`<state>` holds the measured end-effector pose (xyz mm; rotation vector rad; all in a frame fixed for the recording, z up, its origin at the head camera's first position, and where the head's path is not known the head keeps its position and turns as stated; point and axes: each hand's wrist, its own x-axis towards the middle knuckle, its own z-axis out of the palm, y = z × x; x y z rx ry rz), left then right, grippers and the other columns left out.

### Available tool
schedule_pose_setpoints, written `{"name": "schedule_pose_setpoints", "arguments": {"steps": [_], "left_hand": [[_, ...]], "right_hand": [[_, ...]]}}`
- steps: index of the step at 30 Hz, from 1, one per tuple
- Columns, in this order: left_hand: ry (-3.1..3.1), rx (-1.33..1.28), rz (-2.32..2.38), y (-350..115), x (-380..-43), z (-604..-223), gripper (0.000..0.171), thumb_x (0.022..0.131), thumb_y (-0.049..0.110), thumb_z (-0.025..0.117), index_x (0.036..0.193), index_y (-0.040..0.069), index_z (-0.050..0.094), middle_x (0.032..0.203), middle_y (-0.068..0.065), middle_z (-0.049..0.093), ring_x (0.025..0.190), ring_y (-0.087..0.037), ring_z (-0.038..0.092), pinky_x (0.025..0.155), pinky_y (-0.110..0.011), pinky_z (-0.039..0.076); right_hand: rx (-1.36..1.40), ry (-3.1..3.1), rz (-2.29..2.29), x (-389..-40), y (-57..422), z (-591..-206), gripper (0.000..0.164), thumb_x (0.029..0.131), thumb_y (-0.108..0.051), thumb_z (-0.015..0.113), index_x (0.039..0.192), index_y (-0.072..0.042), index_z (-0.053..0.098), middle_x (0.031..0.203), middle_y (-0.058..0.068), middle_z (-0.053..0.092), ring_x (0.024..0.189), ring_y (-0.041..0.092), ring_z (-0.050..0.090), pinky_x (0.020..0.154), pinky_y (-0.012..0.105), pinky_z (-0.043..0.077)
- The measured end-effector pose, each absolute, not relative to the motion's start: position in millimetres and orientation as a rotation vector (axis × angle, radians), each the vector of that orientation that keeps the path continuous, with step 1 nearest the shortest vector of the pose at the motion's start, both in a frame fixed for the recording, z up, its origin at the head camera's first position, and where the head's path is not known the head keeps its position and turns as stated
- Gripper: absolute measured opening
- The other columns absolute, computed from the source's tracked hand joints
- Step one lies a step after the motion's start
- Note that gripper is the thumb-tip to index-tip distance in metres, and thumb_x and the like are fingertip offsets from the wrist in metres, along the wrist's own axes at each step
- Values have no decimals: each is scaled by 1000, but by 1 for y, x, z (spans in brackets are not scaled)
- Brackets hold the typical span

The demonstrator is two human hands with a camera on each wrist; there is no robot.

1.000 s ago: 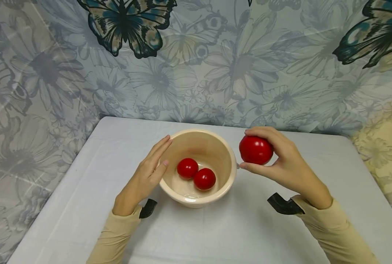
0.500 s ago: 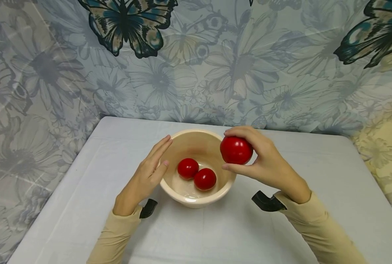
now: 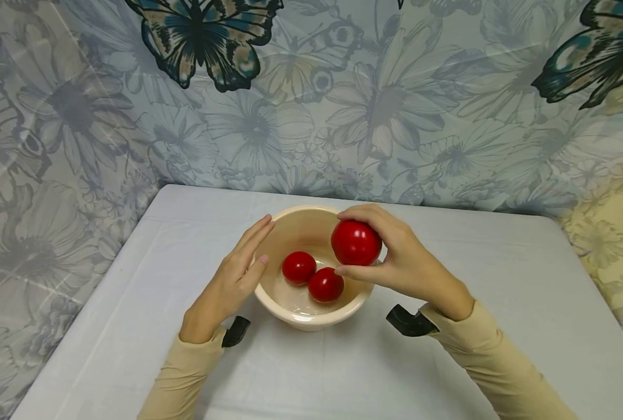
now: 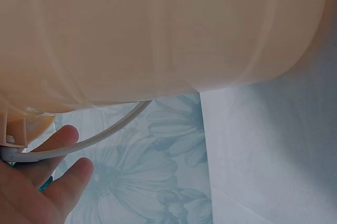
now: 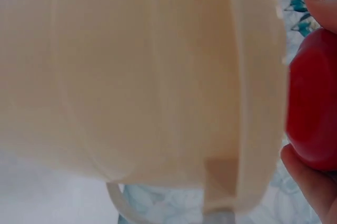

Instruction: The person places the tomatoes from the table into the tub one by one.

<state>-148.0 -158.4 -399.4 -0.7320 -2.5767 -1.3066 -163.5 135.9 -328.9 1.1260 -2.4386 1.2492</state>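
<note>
A cream plastic bucket (image 3: pixel 311 319) with a thin pale handle (image 4: pixel 113 129) stands upright on the table. Two glossy red tomatoes (image 3: pixel 298 268) lie side by side on its bottom. My left hand (image 3: pixel 230 280) rests against the bucket's left rim with its fingers extended; the left wrist view shows fingertips (image 4: pixel 79 174) beside the handle. Over the right part of the bucket's opening, my right hand (image 3: pixel 408 259) holds a third, larger-looking tomato (image 3: pixel 356 242) between thumb and fingers. From the right wrist, that tomato (image 5: pixel 313 100) shows just beyond the bucket's rim (image 5: pixel 260 87).
A white cloth covers the table (image 3: pixel 317 379). Behind and to the left hangs a fabric backdrop (image 3: pixel 259 128) printed with flowers and butterflies. Black straps (image 3: pixel 411 321) stick out at both wrists under beige sleeves (image 3: pixel 492 356).
My right hand has carried the tomato leftward, from beside the bucket to over its opening. The left hand, the bucket and the two tomatoes inside have stayed put.
</note>
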Motion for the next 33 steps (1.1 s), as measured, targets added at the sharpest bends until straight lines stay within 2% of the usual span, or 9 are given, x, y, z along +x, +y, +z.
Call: {"name": "schedule_pose_setpoints", "arguments": {"steps": [8, 18, 28, 33], "left_hand": [[-2571, -733, -1312, -159, -148, -400, 56, 102, 14, 44, 156, 17, 32, 164, 3, 25, 152, -17, 25, 124, -45, 24], [-2577, -728, -1318, -158, -148, -398, 56, 102, 13, 43, 156, 17, 31, 164, 3, 25, 152, -17, 25, 124, -46, 25], [-2581, -726, -1311, -159, -148, -399, 56, 102, 14, 44, 156, 17, 31, 164, 2, 25, 152, -17, 25, 124, -46, 25], [-2577, -730, -1305, -159, -148, -400, 56, 102, 14, 43, 156, 17, 31, 164, 3, 25, 152, -17, 26, 124, -46, 25]], "right_hand": [[1154, -2499, 1337, -164, 125, -336, 70, 70, -12, 90, 130, -8, 54, 126, 5, 63, 114, 19, 62, 94, 34, 57], [1172, -2611, 1365, -165, 112, -342, 68, 72, -16, 89, 129, -10, 53, 124, 2, 62, 115, 15, 61, 94, 32, 57], [1259, -2687, 1187, -164, 102, -351, 63, 73, -22, 89, 125, -11, 56, 122, -2, 61, 117, 11, 57, 97, 30, 55], [1321, -2703, 1150, -165, 97, -351, 61, 72, -17, 88, 124, -10, 57, 123, 0, 62, 115, 11, 59, 96, 29, 56]]}}
